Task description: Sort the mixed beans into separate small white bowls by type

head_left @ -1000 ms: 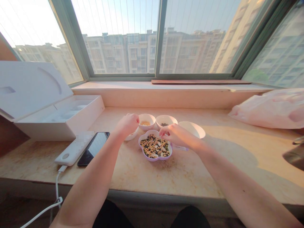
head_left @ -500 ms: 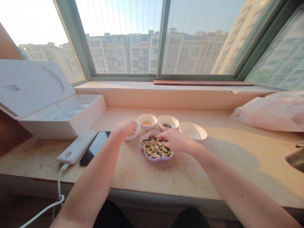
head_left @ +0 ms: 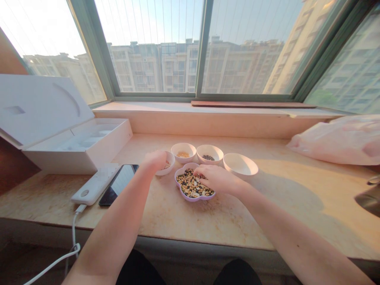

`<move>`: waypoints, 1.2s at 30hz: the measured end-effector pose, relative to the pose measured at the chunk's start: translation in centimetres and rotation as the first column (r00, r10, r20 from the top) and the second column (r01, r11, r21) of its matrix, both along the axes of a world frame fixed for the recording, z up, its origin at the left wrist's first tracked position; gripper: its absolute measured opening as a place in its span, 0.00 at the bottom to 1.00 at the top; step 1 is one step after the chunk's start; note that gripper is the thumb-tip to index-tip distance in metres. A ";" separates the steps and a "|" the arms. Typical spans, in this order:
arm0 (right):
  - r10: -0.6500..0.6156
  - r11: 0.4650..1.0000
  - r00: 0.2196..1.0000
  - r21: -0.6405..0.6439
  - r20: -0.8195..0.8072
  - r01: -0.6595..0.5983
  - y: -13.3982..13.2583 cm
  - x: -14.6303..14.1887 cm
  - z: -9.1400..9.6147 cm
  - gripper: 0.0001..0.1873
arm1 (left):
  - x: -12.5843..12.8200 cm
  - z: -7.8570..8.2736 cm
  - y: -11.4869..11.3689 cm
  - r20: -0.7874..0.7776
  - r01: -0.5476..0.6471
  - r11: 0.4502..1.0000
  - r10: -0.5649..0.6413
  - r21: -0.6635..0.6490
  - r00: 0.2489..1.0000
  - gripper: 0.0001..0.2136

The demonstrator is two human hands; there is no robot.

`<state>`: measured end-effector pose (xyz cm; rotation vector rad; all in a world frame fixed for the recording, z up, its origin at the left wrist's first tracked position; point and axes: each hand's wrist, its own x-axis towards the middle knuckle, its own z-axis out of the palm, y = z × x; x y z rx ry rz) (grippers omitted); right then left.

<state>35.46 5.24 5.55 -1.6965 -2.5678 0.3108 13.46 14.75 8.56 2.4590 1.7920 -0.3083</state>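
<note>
A purple flower-shaped dish [head_left: 181,193] of mixed beans and seeds sits mid-counter. My right hand [head_left: 214,178] rests over its right side, fingers curled down into the beans in a pinch. My left hand [head_left: 154,160] is closed above a small white bowl [head_left: 169,167] just left of the dish, hiding most of it. Behind stand a white bowl with yellow grains [head_left: 183,151], a white bowl with dark seeds [head_left: 209,153] and an empty-looking white bowl [head_left: 240,164].
An open white box [head_left: 68,138] sits at the left, with a white power bank [head_left: 93,185] on a cable and a black phone [head_left: 118,184] beside it. A pink plastic bag [head_left: 338,139] lies at the right. A window ledge [head_left: 208,114] runs behind.
My left hand drew back from the yellow-grain bowl to the leftmost bowl. My right hand dropped from above the dark-seed bowl into the purple dish.
</note>
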 end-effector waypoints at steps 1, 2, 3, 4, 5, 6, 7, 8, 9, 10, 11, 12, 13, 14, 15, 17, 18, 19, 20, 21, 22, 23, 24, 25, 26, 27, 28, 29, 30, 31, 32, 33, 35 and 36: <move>0.006 1.000 1.000 0.006 -0.007 -0.006 0.0 0.0 0.0 0.11 | 0.0 0.0 0.0 0.006 -0.001 1.000 0.001 0.000 1.000 0.11; 0.013 1.000 1.000 0.017 -0.011 -0.013 0.0 0.0 0.0 0.10 | 0.0 0.1 0.0 0.012 -0.006 1.000 0.006 -0.001 1.000 0.10; 0.022 0.999 1.000 0.030 -0.011 -0.021 0.0 0.0 0.0 0.10 | -0.1 0.1 0.0 0.018 -0.013 1.000 0.013 0.001 1.000 0.10; 0.027 0.999 1.000 0.040 -0.004 -0.027 0.0 0.0 0.0 0.10 | -0.1 0.1 0.0 0.024 -0.022 1.000 0.022 0.006 0.999 0.10; 0.028 0.998 1.000 0.048 0.005 -0.028 0.1 0.1 0.0 0.10 | -0.1 0.1 0.0 0.030 -0.031 0.999 0.031 0.014 0.999 0.10; 0.023 0.998 1.000 0.052 0.011 -0.024 0.2 0.1 -0.1 0.10 | -0.1 0.1 0.0 0.033 -0.038 0.999 0.037 0.023 0.999 0.11; 0.013 0.999 1.000 0.053 0.011 -0.013 0.2 0.2 -0.1 0.10 | -0.1 0.1 0.1 0.035 -0.041 0.999 0.040 0.032 0.999 0.11; -0.001 0.999 1.000 0.052 0.001 0.000 0.3 0.2 -0.2 0.10 | -0.1 0.0 0.1 0.037 -0.041 0.998 0.039 0.038 0.999 0.12; -0.014 0.999 1.000 0.052 -0.017 0.015 0.3 0.2 -0.2 0.10 | -0.1 0.1 0.1 0.038 -0.040 0.998 0.039 0.040 0.999 0.12; -0.025 0.998 0.999 0.053 -0.038 0.027 0.3 0.3 -0.3 0.10 | -0.1 0.1 0.2 0.040 -0.041 0.998 0.040 0.039 0.998 0.12; -0.029 0.998 0.998 0.055 -0.056 0.033 0.3 0.3 -0.3 0.10 | -0.1 0.1 0.2 0.041 -0.043 0.998 0.042 0.037 0.998 0.12; -0.031 0.998 0.997 0.060 -0.070 0.036 0.3 0.3 -0.3 0.10 | 0.0 0.2 0.2 0.043 -0.046 0.998 0.045 0.036 0.998 0.12; -0.032 0.997 0.996 0.067 -0.079 0.037 0.3 0.3 -0.2 0.10 | 0.0 0.2 0.2 0.043 -0.051 0.998 0.049 0.036 0.998 0.12; -0.031 0.996 0.996 0.076 -0.083 0.037 0.2 0.3 -0.2 0.10 | 0.0 0.3 0.2 0.044 -0.054 0.998 0.052 0.038 0.998 0.13; -0.029 0.996 0.996 0.083 -0.084 0.036 0.2 0.3 -0.1 0.10 | 0.0 0.3 0.1 0.045 -0.056 0.998 0.054 0.042 0.998 0.13; -0.029 0.995 0.996 0.098 -0.083 0.037 0.2 0.2 0.1 0.10 | 0.0 0.4 0.1 0.051 -0.062 0.997 0.060 0.055 0.997 0.14; -0.035 0.993 0.996 0.106 -0.083 0.043 0.2 0.2 0.2 0.09 | 0.0 0.4 0.1 0.056 -0.068 0.996 0.065 0.064 0.996 0.14; -0.047 0.992 0.995 0.113 -0.084 0.057 0.2 0.2 0.3 0.09 | 0.0 0.4 0.2 0.063 -0.075 0.994 0.070 0.075 0.996 0.15; -0.065 0.990 0.994 0.118 -0.087 0.075 0.2 0.3 0.4 0.10 | 0.0 0.4 0.2 0.071 -0.082 0.993 0.076 0.086 0.995 0.15; -0.087 0.988 0.991 0.122 -0.097 0.098 0.2 0.3 0.6 0.10 | 0.0 0.4 0.2 0.078 -0.088 0.991 0.081 0.096 0.994 0.16; -0.107 0.985 0.988 0.121 -0.112 0.121 0.1 0.3 0.7 0.10 | 0.0 0.4 0.2 0.085 -0.093 0.990 0.084 0.106 0.993 0.16; -0.125 0.983 0.984 0.116 -0.130 0.140 0.1 0.3 0.8 0.10 | 0.0 0.4 0.2 0.090 -0.095 0.989 0.085 0.113 0.992 0.17; -0.138 0.982 0.979 0.110 -0.150 0.155 0.0 0.3 0.9 0.10 | 0.0 0.5 0.3 0.094 -0.095 0.988 0.084 0.118 0.992 0.17; -0.146 0.981 0.975 0.103 -0.168 0.165 0.0 0.3 0.9 0.10 | 0.0 0.4 0.3 0.097 -0.095 0.988 0.083 0.124 0.992 0.16; -0.152 0.980 0.971 0.100 -0.183 0.172 -0.1 0.3 1.0 0.10 | 0.1 0.4 0.3 0.099 -0.093 0.987 0.080 0.130 0.992 0.16; -0.156 0.979 0.969 0.101 -0.193 0.178 -0.1 0.3 1.0 0.11 | 0.1 0.3 0.3 0.100 -0.089 0.987 0.075 0.135 0.992 0.16; -0.156 0.978 0.968 0.104 -0.198 0.179 -0.1 0.3 1.0 0.11 | 0.2 0.3 0.3 0.102 -0.084 0.987 0.070 0.139 0.992 0.15; -0.157 0.977 0.967 0.109 -0.202 0.182 -0.1 0.2 0.9 0.11 | 0.2 0.2 0.3 0.105 -0.077 0.987 0.062 0.142 0.993 0.15; -0.157 0.977 0.967 0.113 -0.202 0.183 -0.1 0.2 0.9 0.11 | 0.3 0.2 0.3 0.110 -0.068 0.987 0.053 0.145 0.993 0.15; -0.157 0.976 0.967 0.118 -0.201 0.183 -0.1 0.3 0.8 0.11 | 0.4 0.1 0.3 0.116 -0.060 0.987 0.043 0.148 0.992 0.15; -0.156 0.975 0.968 0.124 -0.197 0.182 0.0 0.3 0.8 0.11 | 0.5 0.1 0.3 0.122 -0.051 0.987 0.032 0.152 0.992 0.15; -0.154 0.975 0.969 0.129 -0.193 0.181 0.1 0.4 0.7 0.10 | 0.5 0.1 0.2 0.128 -0.039 0.987 0.019 0.159 0.992 0.15; -0.151 0.974 0.971 0.139 -0.185 0.178 0.2 0.5 0.6 0.09 | 0.7 0.1 0.0 0.142 -0.003 0.985 -0.022 0.175 0.990 0.15; -0.148 0.975 0.972 0.139 -0.184 0.175 0.2 0.6 0.6 0.09 | 0.8 0.2 -0.1 0.151 0.023 0.983 -0.051 0.184 0.987 0.15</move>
